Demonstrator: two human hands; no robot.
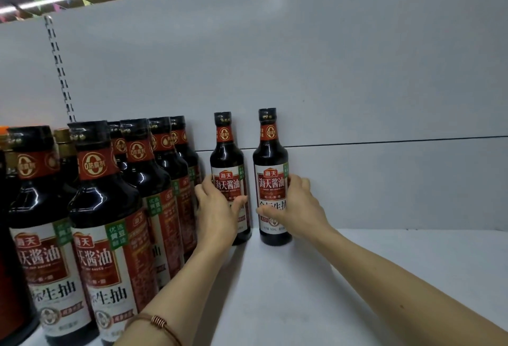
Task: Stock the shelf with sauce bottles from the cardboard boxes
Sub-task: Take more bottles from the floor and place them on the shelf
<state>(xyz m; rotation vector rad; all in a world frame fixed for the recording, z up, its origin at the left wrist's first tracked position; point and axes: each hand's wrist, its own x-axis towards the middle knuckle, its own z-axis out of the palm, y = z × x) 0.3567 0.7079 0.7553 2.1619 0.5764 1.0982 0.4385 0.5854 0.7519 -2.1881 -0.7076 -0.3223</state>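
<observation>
Gripped two upright soy sauce bottles at the shelf's (384,277) far back: left hand (217,208) round one (228,164), right hand (297,208) round the other (270,164). Probably glass: heavy, slick, breakable; best held mid-label.

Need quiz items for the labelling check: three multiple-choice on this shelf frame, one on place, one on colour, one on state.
1. Where do the two bottles in the hands stand?
A. At the shelf's front edge
B. At the back of the shelf, by the rear panel
C. In a cardboard box

2. What colour are the bottle caps?
A. Black
B. White
C. Blue

3. How is the right-hand bottle posed?
A. Lying on its side
B. Upside down
C. Upright on the shelf

Answers: 1 B, the left bottle and right bottle stand against the rear panel. 2 A, each cap is black. 3 C, its base sits on the shelf while the right hand holds it; the left hand holds the other.
</observation>
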